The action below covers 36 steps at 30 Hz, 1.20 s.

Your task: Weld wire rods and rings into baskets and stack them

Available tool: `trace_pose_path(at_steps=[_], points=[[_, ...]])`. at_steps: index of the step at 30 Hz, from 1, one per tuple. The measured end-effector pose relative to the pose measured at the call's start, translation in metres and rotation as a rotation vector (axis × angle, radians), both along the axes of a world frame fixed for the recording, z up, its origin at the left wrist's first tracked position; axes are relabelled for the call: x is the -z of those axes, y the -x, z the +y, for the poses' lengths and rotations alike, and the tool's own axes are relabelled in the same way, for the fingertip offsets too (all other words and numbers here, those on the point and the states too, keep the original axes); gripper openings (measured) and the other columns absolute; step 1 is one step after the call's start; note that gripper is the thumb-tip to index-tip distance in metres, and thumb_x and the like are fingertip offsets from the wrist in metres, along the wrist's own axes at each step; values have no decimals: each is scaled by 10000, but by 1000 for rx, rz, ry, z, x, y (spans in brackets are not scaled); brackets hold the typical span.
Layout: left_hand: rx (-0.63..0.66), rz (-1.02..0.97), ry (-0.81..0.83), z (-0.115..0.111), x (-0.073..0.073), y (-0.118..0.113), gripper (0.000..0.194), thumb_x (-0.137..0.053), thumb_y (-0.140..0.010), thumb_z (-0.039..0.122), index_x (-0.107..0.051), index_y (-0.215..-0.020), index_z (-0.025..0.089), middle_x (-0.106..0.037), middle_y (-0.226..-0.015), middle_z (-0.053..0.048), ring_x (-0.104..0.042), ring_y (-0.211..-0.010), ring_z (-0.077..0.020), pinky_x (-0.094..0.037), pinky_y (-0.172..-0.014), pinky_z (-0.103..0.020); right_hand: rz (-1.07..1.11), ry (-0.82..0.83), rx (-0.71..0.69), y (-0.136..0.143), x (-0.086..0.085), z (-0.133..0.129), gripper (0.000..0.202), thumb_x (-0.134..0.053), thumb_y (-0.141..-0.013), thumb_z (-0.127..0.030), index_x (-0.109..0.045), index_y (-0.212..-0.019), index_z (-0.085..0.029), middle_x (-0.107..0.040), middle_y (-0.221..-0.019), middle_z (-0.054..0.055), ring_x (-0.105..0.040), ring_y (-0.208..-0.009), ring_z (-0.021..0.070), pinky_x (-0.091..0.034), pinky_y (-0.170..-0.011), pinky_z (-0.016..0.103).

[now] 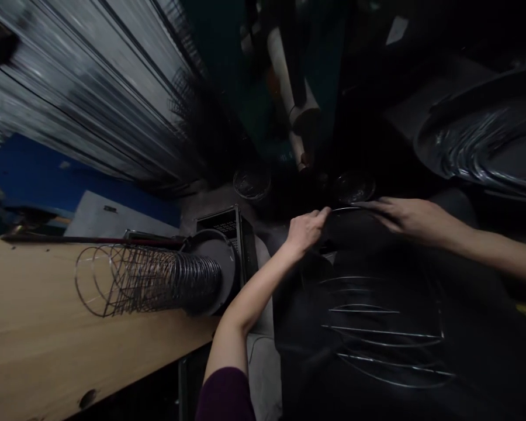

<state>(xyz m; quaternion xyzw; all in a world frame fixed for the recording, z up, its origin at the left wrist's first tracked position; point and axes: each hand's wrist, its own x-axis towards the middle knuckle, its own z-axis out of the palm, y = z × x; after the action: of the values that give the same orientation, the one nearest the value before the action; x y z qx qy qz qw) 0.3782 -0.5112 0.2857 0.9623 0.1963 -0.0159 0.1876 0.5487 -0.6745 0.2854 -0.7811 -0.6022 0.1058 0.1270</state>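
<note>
Our left hand point(307, 231) pinches a curved wire point(345, 209); at its three-o'clock end, we cannot tell our right hand's point(405, 215) grip. Wire frames point(188, 278) lie at eight o'clock.

Shiny metal wire point(344, 209); wooden tabletop point(35, 333)

- Wooden tabletop point(30, 339), lower left of the frame, a dark round hole point(87, 399) near its bottom edge
- Blue panel point(48, 172), left side
- Pale grey panel point(94, 219), just below the blue one
- Black perforated crate point(221, 222), left of centre
- Whitish slip point(397, 30), upper right
</note>
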Motion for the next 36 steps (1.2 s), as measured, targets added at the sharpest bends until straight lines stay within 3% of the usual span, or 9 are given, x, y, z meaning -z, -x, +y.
trace_pose_path(at_steps=[4,8,11,15,19,22,26,31,36], points=[[-3,105,-134,2,4,2,459,-373,-931,166,-505,-1357,271,-682,-1044,-69,-644,-918,-221,-484,-748,-305,-323,191,-74,10,-6,17,575,-316,-894,-87,-456,-1441,-198,-649,-1091,132,-642,-662,197,-398,-461,285],[-62,97,-23,3,14,10,484,-375,-944,197,-423,-1418,285,-680,-1076,-50,-655,-922,-212,-502,-761,-303,-422,252,-67,15,-2,22,625,-257,-885,-22,-457,-1443,-219,-650,-978,137,-625,-585,193,-350,-429,273],[-71,124,-72,7,13,11,553,-352,-934,139,-352,-1466,293,-644,-1120,-66,-661,-908,-202,-514,-759,-299,-402,237,-83,11,1,28,637,-274,-879,-36,-425,-1464,-240,-643,-988,144,-606,-550,180,-358,-426,262],[-16,199,-256,22,-16,5,588,-334,-924,95,-313,-1489,254,-622,-1059,-88,-680,-810,-195,-517,-693,-292,-384,249,-94,3,-16,47,640,-308,-884,-76,-369,-1492,-264,-649,-1015,138,-616,-594,193,-355,-448,259],[18,203,-413,45,-60,-5,504,-297,-955,125,-393,-1439,232,-652,-1007,-88,-681,-840,-208,-502,-715,-304,-360,255,-20,-3,-53,71,600,-369,-931,-196,-303,-1516,-312,-659,-999,126,-614,-627,211,-354,-510,273],[-4,166,-459,59,-82,-12,440,-321,-956,143,-473,-1360,228,-677,-956,-83,-673,-865,-213,-489,-737,-305,-337,239,12,-7,-76,85,622,-419,-912,-201,-311,-1511,-329,-659,-1041,131,-617,-670,222,-349,-551,286],[-36,167,-459,68,-89,-19,430,-355,-940,142,-496,-1331,250,-692,-955,-89,-675,-879,-227,-480,-747,-311,-339,211,0,-16,-81,95,626,-407,-887,-179,-344,-1492,-323,-665,-1094,113,-631,-761,260,-316,-534,299],[-35,158,-448,74,-87,-25,424,-353,-948,164,-505,-1330,267,-694,-971,-94,-675,-891,-227,-473,-750,-303,-356,156,-12,-24,-71,99,603,-379,-869,-168,-405,-1454,-309,-683,-1080,96,-638,-771,263,-326,-527,304],[-30,140,-438,77,-85,-26,436,-356,-947,157,-505,-1339,275,-693,-973,-92,-673,-883,-224,-467,-752,-298,-303,203,13,-21,-80,101,610,-367,-879,-156,-395,-1469,-309,-679,-1108,84,-632,-803,259,-327,-551,303]])
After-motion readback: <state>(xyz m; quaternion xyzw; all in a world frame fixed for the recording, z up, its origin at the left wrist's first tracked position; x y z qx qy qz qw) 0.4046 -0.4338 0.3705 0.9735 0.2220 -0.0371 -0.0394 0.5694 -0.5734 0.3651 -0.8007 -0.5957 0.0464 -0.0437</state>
